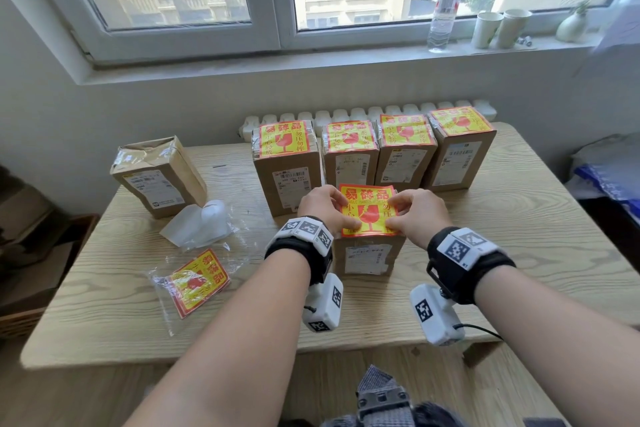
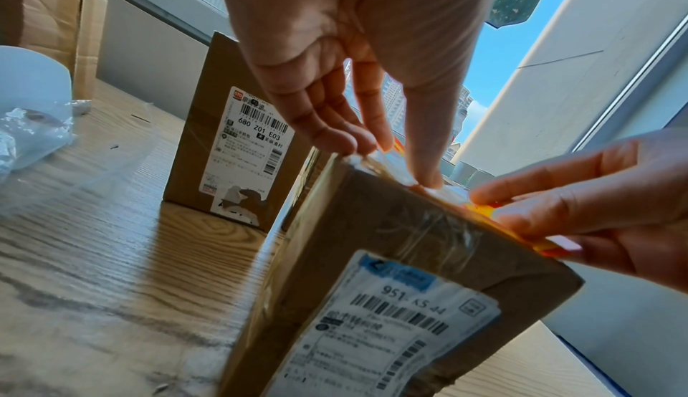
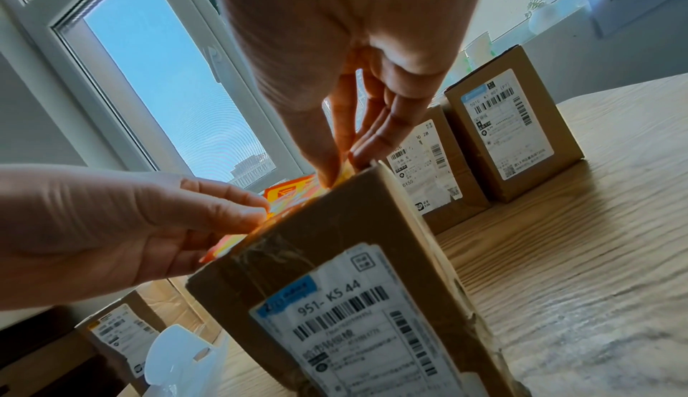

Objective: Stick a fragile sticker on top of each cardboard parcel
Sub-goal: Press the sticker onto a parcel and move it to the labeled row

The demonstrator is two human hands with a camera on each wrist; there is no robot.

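The left hand (image 1: 323, 206) and right hand (image 1: 417, 215) each pinch a side edge of the sticker (image 1: 367, 211), held on top of the parcel (image 1: 367, 258) toward six o'clock on the table (image 1: 519, 236). Pressed down unevenly, it would likely set crooked or crease.

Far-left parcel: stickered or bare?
Bare: the far-left parcel shows only crumpled brown cardboard on top, no red-yellow sticker.
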